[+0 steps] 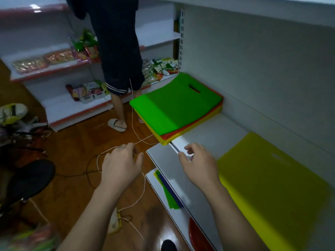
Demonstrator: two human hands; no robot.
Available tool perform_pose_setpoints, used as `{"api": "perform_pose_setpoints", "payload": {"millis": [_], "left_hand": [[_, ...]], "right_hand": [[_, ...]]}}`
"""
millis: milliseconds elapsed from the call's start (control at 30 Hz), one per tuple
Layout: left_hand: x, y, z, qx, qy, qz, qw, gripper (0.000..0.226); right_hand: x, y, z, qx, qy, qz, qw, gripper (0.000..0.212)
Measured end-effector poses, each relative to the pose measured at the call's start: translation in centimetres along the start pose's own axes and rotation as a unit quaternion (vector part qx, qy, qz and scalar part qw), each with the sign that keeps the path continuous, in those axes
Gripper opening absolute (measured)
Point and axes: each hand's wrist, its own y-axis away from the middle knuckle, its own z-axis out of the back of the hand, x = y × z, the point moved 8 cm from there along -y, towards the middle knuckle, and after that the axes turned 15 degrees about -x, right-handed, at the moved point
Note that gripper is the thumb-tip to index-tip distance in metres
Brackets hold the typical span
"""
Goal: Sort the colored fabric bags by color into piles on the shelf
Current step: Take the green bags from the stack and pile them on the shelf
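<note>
i see the green bag (174, 104) on top of the stack as smooth matt cloth, and the yellow bag (275, 180) looks the same. the shelf (208, 134) under them reads as painted metal with a dull sheen. the floor (76, 147) is glossy brown wood, and the string (143, 187) across it looks like rough white cord.

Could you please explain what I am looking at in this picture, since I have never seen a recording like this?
There is one picture, taken by a camera on a person's head, looking down at their own bare hands. The left hand and right hand hover with loose fingers, holding nothing. On the white shelf lies a mixed stack of bags, green on top with red and yellow beneath, and nearer, a yellow bag. A second person stands behind.
</note>
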Motion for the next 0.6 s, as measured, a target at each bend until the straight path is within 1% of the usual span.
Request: {"api": "perform_pose_setpoints", "payload": {"millis": [200, 267, 367, 467, 600], "left_hand": [[0.3, -6.3, -1.5, -0.004, 0.008, -0.022, 1.000, 0.029], [0.0, -8.8, -1.8, -0.012, 0.020, -0.041, 0.999, 0.029], [-0.9, -12.7, -2.8, -0.014, 0.038, -0.082, 0.996, 0.029], [-1.7, -17.0, -4.5, -0.004, 0.059, -0.114, 0.992, 0.030], [-2.7, -21.8, -7.8, 0.060, 0.017, -0.166, 0.984, 0.038]], "right_hand": [[-1.2, -4.2, -1.4, -0.003, 0.037, -0.065, 0.997, 0.027], [-1.6, -5.5, -1.6, -0.006, 0.062, -0.087, 0.994, 0.028], [-2.1, -7.7, -2.0, -0.003, 0.087, -0.146, 0.985, 0.033], [-2.6, -9.7, -2.5, -0.029, 0.119, -0.192, 0.974, 0.046], [-3.1, -12.0, -3.6, -0.054, 0.175, -0.245, 0.952, 0.079]]}}
